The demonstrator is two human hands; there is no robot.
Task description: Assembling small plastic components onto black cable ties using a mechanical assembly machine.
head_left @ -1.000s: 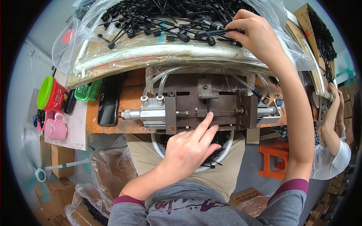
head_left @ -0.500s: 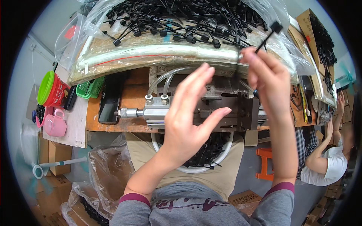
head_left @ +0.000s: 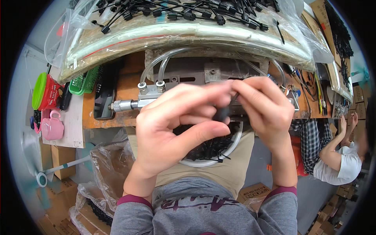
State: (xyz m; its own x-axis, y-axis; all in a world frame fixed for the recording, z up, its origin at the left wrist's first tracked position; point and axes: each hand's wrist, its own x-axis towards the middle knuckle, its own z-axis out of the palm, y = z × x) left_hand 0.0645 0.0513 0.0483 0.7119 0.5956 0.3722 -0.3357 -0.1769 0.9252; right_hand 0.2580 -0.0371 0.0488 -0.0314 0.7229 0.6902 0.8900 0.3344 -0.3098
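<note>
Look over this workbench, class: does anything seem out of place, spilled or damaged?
A single black piece lies at the right of the tray, oddly apart from the main pile. I see no clear spill or damage; the dark thing between the left hand and right hand is too blurred to judge.

black part; blurred, mostly hidden; rounded end lowermost, narrower dark section above and slightly right; gripped in midair, right of the frame's centre; finer detail unclear
</note>
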